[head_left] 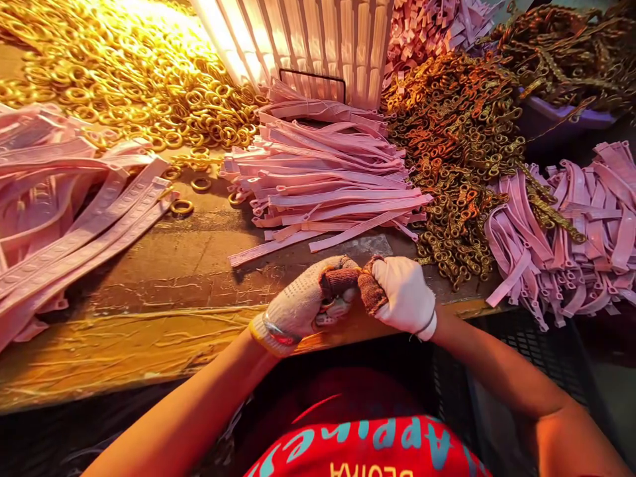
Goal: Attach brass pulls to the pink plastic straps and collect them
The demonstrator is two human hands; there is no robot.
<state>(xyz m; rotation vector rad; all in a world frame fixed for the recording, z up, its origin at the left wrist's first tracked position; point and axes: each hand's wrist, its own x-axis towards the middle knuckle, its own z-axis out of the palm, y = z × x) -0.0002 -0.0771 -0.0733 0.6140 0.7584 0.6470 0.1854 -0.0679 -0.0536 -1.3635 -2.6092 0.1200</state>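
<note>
My left hand (pixel 301 296), in an off-white knit glove with brown fingertips, is closed near the table's front edge. My right hand (pixel 405 291), in a white glove with brown fingertips, is closed right beside it, so the fingertips of both meet. Whatever is pinched between them is too small and covered to make out. Just beyond the hands lies a stack of pink straps (pixel 338 179) with looped ends. Small brass-coloured metal links (pixel 457 218) are heaped close to my right hand.
Gold rings (pixel 189 99) spread over the back left, with a loose ring (pixel 181 207) nearer. Longer pink straps (pixel 74 232) lie at left, more short pink straps (pixel 586 232) at right. A ribbed, brightly lit panel (pixel 318 46) stands behind. A purple container (pixel 561 122) holds metal pieces.
</note>
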